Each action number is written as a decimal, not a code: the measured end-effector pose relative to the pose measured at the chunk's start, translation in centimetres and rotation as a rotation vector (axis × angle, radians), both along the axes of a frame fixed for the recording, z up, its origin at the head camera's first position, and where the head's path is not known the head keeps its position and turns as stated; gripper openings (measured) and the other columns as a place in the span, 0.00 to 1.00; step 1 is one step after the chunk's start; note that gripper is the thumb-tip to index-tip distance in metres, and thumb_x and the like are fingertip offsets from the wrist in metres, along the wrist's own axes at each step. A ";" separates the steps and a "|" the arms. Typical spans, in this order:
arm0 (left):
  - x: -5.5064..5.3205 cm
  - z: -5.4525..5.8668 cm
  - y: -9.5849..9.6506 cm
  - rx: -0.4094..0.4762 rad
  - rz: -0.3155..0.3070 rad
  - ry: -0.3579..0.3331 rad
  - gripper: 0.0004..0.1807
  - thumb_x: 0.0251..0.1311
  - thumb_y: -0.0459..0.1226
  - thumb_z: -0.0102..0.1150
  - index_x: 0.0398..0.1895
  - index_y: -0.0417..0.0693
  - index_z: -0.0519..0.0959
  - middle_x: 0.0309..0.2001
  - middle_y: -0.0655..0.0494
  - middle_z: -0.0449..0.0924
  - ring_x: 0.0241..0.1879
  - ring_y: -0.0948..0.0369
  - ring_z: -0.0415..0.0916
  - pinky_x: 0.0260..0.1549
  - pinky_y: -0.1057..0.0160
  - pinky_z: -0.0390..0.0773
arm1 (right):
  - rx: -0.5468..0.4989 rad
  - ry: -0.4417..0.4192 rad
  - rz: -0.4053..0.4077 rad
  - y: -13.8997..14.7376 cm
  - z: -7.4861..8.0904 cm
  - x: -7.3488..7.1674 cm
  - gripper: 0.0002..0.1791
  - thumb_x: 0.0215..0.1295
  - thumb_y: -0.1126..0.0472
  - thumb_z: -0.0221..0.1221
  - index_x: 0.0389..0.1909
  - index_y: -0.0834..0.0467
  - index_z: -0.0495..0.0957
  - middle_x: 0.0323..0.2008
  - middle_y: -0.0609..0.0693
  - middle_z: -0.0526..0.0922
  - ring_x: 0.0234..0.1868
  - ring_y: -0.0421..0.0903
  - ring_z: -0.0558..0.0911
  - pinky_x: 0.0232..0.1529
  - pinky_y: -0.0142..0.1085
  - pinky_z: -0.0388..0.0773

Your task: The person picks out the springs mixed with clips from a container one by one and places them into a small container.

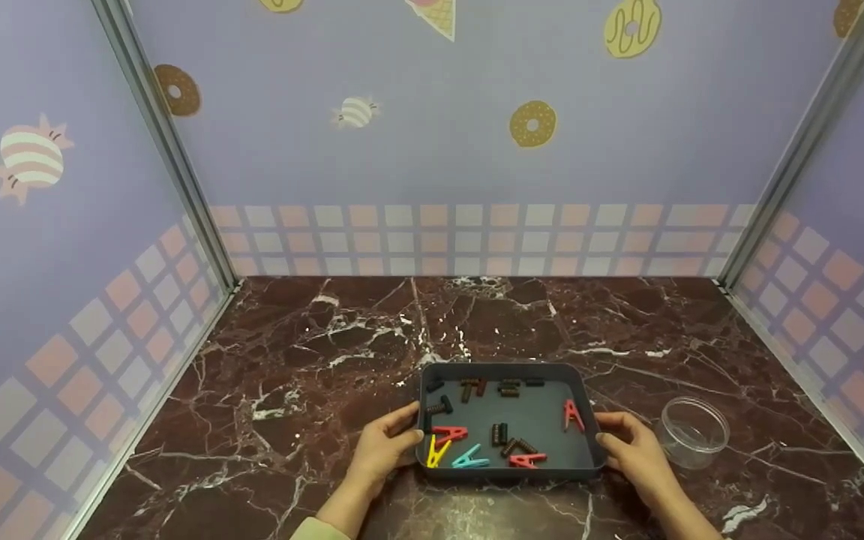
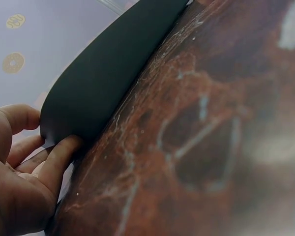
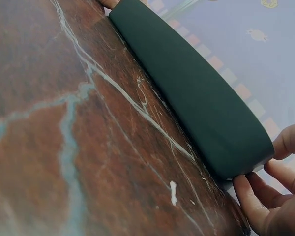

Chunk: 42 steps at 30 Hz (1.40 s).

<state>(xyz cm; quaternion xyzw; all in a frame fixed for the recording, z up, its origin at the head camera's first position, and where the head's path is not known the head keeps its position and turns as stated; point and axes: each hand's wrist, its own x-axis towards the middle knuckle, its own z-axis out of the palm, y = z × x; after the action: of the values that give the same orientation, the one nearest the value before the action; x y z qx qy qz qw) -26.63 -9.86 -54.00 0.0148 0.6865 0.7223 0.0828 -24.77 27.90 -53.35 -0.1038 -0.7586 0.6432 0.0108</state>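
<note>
A dark grey rectangular tray [image 1: 541, 418] sits near the front of the table, gripped at both sides. My left hand [image 1: 378, 454] holds its left side, thumb at the rim; in the left wrist view its fingers [image 2: 64, 155] reach the tray's lower edge. On the opposite side my right hand [image 1: 638, 456] grips the tray, and in the right wrist view fingertips [image 3: 242, 184] touch its lower edge. Inside lie a yellow clothespin [image 1: 438, 451], a light blue clothespin [image 1: 469, 459] and three red ones, including one at the right [image 1: 572, 415]. Several small dark, ribbed pieces [image 1: 509, 391] are scattered around them.
A clear round plastic container [image 1: 694, 435] stands just right of my right hand. The brown marbled table [image 1: 327, 337] is bounded by a patterned back wall [image 1: 432, 165] and side walls with metal corner posts.
</note>
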 end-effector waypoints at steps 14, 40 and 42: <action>0.0 0.1 -0.1 -0.003 -0.005 -0.010 0.33 0.65 0.30 0.61 0.74 0.34 0.68 0.73 0.29 0.65 0.60 0.47 0.82 0.46 0.54 0.89 | 0.257 0.454 -0.123 -2.3 0.9 -0.1 0.13 0.64 0.68 0.68 0.49 0.65 0.84 0.47 0.61 0.88 0.43 0.31 0.85 0.44 0.18 0.81; -0.2 0.1 -0.1 -0.020 -0.010 -0.037 0.33 0.66 0.30 0.61 0.74 0.35 0.67 0.74 0.29 0.63 0.61 0.45 0.81 0.49 0.49 0.88 | 0.742 0.103 0.309 -7.9 2.0 -2.3 0.05 0.53 0.62 0.76 0.26 0.57 0.89 0.26 0.48 0.89 0.28 0.42 0.85 0.35 0.41 0.86; -0.2 0.2 -0.1 -0.020 -0.012 -0.039 0.33 0.66 0.30 0.61 0.74 0.35 0.67 0.74 0.28 0.63 0.61 0.45 0.81 0.49 0.49 0.88 | 0.762 0.105 0.302 -8.0 2.0 -2.3 0.05 0.53 0.63 0.76 0.24 0.56 0.88 0.24 0.47 0.89 0.27 0.42 0.84 0.35 0.42 0.86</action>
<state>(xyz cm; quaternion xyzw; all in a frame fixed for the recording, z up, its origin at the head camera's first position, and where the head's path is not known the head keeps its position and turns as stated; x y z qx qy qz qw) -26.80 -9.96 -53.85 0.0038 0.6919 0.7149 0.1005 -27.06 19.89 -51.32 0.0531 -0.9476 0.3150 -0.0071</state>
